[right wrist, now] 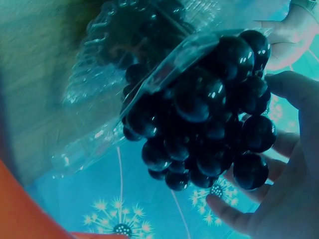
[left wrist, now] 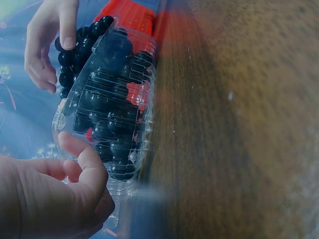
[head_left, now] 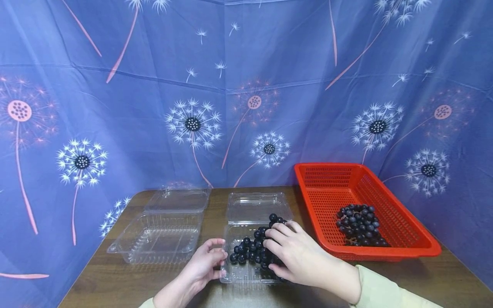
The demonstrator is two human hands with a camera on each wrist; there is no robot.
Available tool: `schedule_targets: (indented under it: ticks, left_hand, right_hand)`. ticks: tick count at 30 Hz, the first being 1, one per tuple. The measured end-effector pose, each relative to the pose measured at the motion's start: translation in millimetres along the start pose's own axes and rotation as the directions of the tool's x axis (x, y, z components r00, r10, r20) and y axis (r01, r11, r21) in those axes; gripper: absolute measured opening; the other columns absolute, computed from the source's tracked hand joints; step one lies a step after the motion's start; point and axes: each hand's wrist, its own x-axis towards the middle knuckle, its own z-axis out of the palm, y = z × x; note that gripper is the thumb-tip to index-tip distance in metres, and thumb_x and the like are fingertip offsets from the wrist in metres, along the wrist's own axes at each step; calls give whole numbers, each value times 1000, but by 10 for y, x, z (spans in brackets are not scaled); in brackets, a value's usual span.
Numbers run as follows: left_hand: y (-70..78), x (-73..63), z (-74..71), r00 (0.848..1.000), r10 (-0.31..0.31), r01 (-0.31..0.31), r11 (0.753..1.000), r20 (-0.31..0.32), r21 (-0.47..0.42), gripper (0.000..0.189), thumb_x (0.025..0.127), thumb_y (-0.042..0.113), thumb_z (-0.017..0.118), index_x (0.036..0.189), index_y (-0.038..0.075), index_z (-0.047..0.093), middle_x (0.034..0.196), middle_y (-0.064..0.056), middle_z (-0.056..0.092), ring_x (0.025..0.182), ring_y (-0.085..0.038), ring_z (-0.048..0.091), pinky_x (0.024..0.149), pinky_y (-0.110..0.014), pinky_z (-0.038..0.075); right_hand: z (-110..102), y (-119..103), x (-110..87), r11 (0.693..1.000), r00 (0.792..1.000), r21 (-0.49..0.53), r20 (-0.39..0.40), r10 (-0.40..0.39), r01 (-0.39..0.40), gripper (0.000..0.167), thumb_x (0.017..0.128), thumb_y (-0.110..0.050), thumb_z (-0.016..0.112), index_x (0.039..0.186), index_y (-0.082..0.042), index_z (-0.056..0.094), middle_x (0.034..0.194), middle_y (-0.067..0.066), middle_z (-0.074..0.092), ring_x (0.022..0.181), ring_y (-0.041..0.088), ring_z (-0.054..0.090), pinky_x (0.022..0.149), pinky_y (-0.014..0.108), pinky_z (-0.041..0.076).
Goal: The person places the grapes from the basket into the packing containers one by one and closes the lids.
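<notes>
A bunch of dark grapes (head_left: 252, 251) lies in a clear plastic clamshell box (head_left: 240, 278), with part of it bulging over the box's right side. My right hand (head_left: 296, 252) holds the bunch from the right, fingers curved round the outer grapes (right wrist: 199, 129). At the box's left edge, my left hand (head_left: 206, 263) grips the rim with bent fingers. In the left wrist view the left hand (left wrist: 60, 194) is by the near end of the box (left wrist: 62, 119), and grapes show dark through its wall. The box's lid (head_left: 259, 207) is folded back behind it.
On the right stands a red perforated basket (head_left: 319, 222) with another bunch of dark grapes (head_left: 360, 224) inside. To the left a second clear clamshell box (head_left: 161, 239) sits with its lid (head_left: 177, 200) raised back. A blue dandelion-print cloth (head_left: 231, 64) hangs behind the wooden table (head_left: 96, 278).
</notes>
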Motion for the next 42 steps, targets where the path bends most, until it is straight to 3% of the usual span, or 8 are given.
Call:
schedule_targets:
  ticks: [7,17,25,33,42]
  left_hand:
    - [2,3,1,1000,-5,5,1000,-2,-10,46,83,-2,54,124,-2,33,82,2,48,72,-10,45,60,-24,49]
    - [-2,8,2,1000,-8,8,1000,-4,-16,45,83,-2,53,124,-1,35,83,1,49,71,-10,46,58,-24,49]
    - [-13,11,23,1000,0,1,1000,8,-22,45,83,-2,53,123,-1,34,84,1,48,72,-10,46,59,-24,50]
    - [2,5,26,1000,3,-2,1000,15,-22,45,82,-3,54,123,0,35,82,1,49,70,-9,46,58,-23,49]
    - [-6,10,21,1000,3,-3,1000,16,-15,45,82,-2,55,123,1,36,83,2,48,70,-8,46,57,-22,49]
  right_hand:
    - [33,-58,-34,998,998,-10,30,62,-62,55,64,-50,74,106,-17,62,117,4,57,112,27,50,91,54,39]
    - [34,-123,-41,989,981,-38,121,149,-145,64,59,-51,76,113,-21,60,123,7,54,115,32,48,86,56,40]
    - [58,-211,41,965,948,-138,199,247,-222,76,54,-54,79,119,-20,58,126,13,52,114,35,48,85,60,40]
    - [143,-225,142,958,953,-201,186,240,-202,86,48,-58,83,121,-21,57,122,12,53,112,35,49,85,57,41]
    - [207,-255,299,953,900,-264,363,241,-149,90,51,-58,82,130,-28,49,136,9,46,118,38,47,76,56,47]
